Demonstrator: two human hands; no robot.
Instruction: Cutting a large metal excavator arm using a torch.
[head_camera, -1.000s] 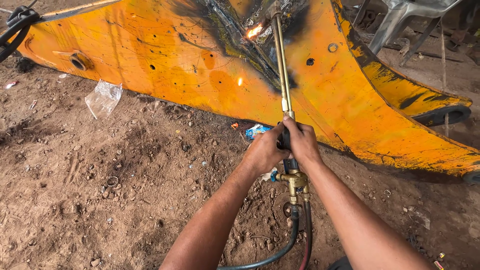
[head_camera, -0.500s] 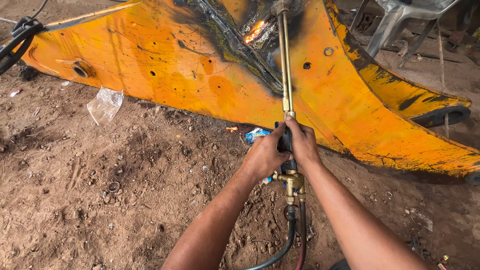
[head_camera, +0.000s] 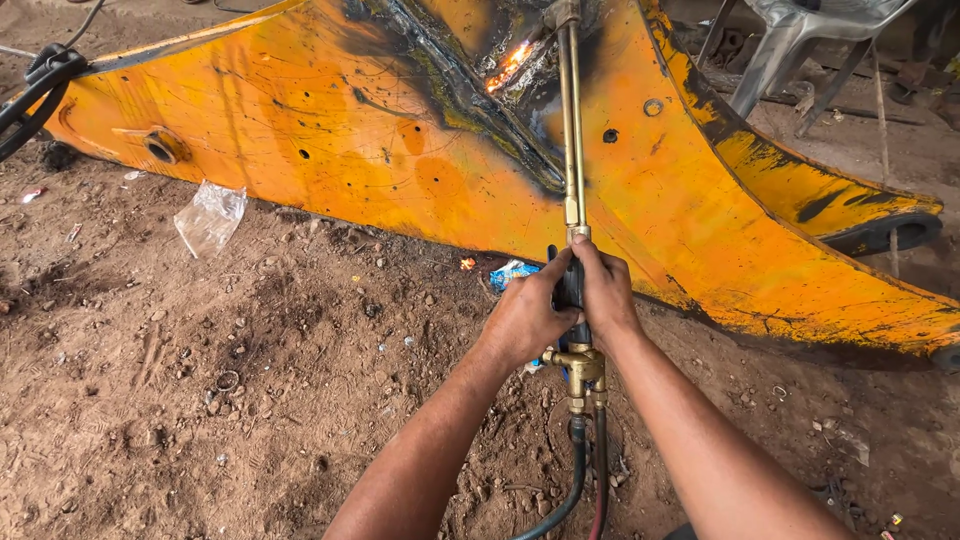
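Both hands, left hand (head_camera: 525, 318) and right hand (head_camera: 603, 290), are closed around the handle of the cutting torch (head_camera: 572, 150), whose long brass tube runs straight away to the glowing cut (head_camera: 508, 66) on the far orange steel arm (head_camera: 330, 150).

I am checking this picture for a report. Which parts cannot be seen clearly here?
Head view:
- Torch handle: wrapped by the left hand and right hand.
- Torch tip: cut off by the top edge.
- Hoses: run off the bottom edge.
- Orange steel part: cut off at the right edge.
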